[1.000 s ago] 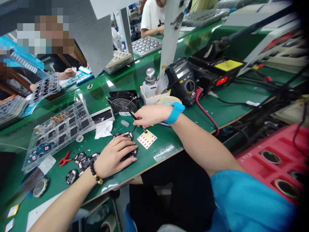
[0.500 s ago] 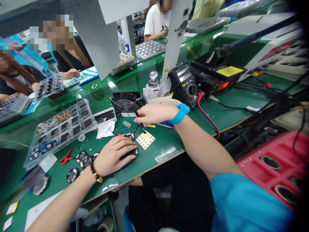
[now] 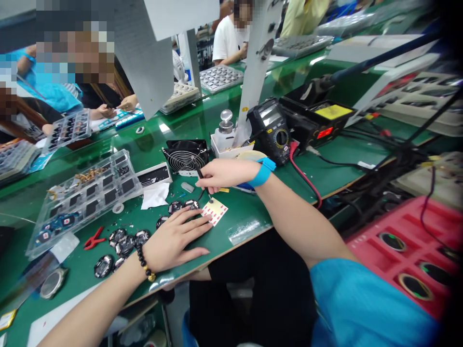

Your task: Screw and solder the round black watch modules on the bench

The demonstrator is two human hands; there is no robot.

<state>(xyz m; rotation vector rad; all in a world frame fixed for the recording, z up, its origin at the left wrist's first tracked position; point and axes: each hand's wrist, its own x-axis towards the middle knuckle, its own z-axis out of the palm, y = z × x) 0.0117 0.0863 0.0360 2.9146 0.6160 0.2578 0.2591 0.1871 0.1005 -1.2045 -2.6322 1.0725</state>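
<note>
Right hand: I pinch black tweezers, tips just above the red-dotted sticker sheet.
Left hand: open, flat on the green mat, just beside the sheet.

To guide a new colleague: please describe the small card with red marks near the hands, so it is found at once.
On the green bench mat, look between the left hand and right hand. A small yellow card lies there, printed with rows of tiny red shapes; unlike the round black parts beside it, it is flat and rectangular.
</note>
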